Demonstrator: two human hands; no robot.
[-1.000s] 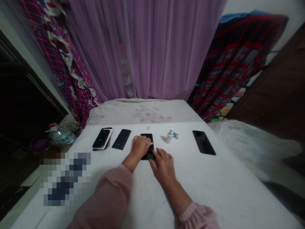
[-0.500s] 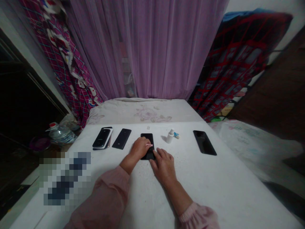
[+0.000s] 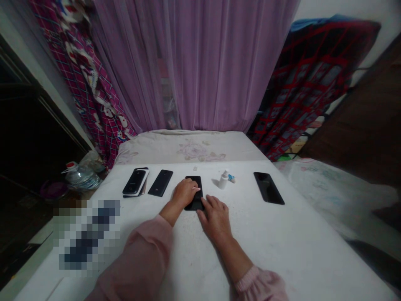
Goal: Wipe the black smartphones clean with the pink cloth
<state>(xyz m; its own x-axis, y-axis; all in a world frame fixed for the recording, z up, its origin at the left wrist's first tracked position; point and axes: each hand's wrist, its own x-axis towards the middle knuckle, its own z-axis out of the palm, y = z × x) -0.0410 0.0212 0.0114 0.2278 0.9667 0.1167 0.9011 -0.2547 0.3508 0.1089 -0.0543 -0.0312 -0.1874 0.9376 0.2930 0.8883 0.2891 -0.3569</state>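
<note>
A black phone (image 3: 196, 203) lies flat on the white-covered table in front of me, its screen partly hidden by my left hand. My left hand (image 3: 184, 193) rests over its upper left part, fingers closed on a small pink object (image 3: 196, 188) whose slim end pokes out to the right; its kind is not clear. At the phone's lower right edge is my right hand (image 3: 216, 215), palm down, with thumb and forefinger touching the edge and the other fingers lying on the cloth. A white spray bottle (image 3: 223, 180) stands beyond my right hand, beside a small blue-and-white item (image 3: 232, 178).
Left of the working phone are a dark phone (image 3: 161, 182) and a stack of phones (image 3: 135, 182). Another black phone (image 3: 268, 187) lies to the right. A blurred-out patch (image 3: 90, 236) covers the near left. Purple curtains (image 3: 213, 67) hang behind the table (image 3: 282, 251).
My left hand and the pink object have shifted very slightly over the screen. My right hand stays in place at the phone's edge.
</note>
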